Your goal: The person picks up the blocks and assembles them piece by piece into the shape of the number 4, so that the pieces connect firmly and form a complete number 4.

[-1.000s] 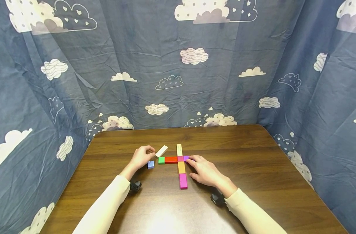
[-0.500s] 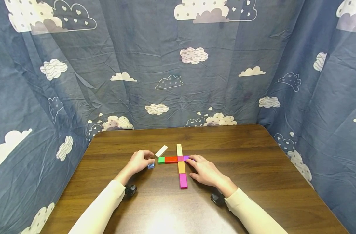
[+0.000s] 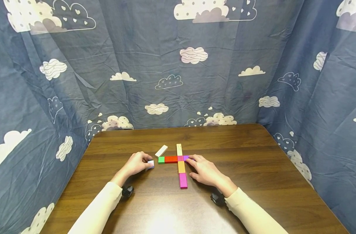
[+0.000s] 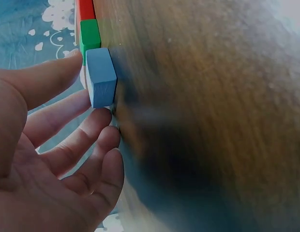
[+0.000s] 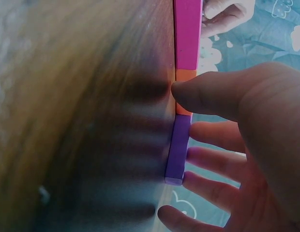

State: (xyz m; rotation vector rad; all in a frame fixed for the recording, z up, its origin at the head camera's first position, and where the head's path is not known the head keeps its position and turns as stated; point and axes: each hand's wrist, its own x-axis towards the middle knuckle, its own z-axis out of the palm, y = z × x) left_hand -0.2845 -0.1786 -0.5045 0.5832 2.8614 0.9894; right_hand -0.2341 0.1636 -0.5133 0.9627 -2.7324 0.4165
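Observation:
At the left of a cross of coloured blocks, my left hand [image 3: 137, 163] pinches a small blue block [image 4: 101, 77] between thumb and index finger, low at the tabletop. The block is apart from the green block [image 3: 161, 160] in the head view. My right hand [image 3: 206, 171] has its fingertips on the purple block [image 5: 178, 147], the cross's right arm, fingers spread and loosely bent. A red block [image 3: 171, 159] lies between the green block and the pink centre block [image 3: 180, 158]. Orange [image 3: 181, 167] and magenta [image 3: 183, 180] blocks run toward me; a pale yellow block [image 3: 179, 149] points away.
A loose white block [image 3: 161, 151] lies slantwise behind the green block. All rests on a brown wooden table [image 3: 239, 143], its far edge close to a blue cloud-patterned curtain [image 3: 154, 65].
My left hand has come from beside the white block back toward me to the blue block and now pinches it; the block's top looks brighter. The right hand stays put.

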